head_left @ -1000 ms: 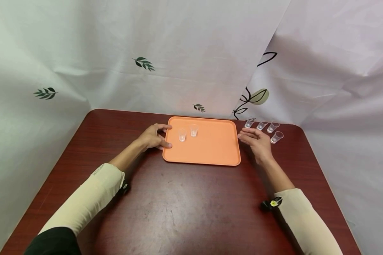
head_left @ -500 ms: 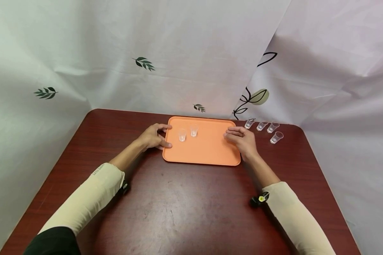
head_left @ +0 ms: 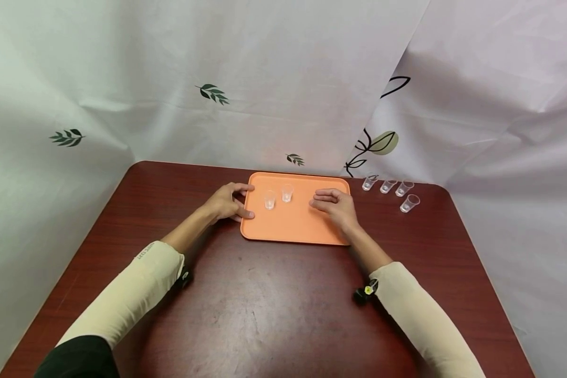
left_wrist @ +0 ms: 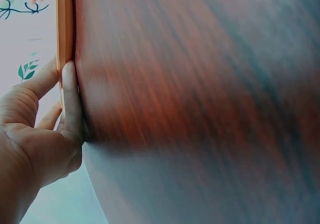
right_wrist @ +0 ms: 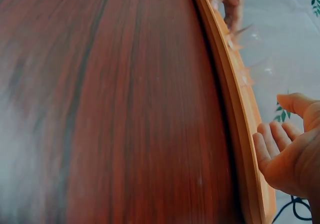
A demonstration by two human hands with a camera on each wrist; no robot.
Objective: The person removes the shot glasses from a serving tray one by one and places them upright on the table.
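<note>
Orange tray (head_left: 307,226), seemingly clear cups (head_left: 270,200), reddish-brown table (head_left: 264,304), leaf-print backdrop (head_left: 212,93)

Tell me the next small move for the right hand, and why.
Probably carry the right hand on leftward toward the two small cups on the orange tray. It hovers open and empty over the tray's right part, while the left hand grips the tray's left edge.

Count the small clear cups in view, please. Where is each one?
6. Two cups stand on the orange tray: one and another. Four stand on the table right of the tray. None seems hidden.
</note>
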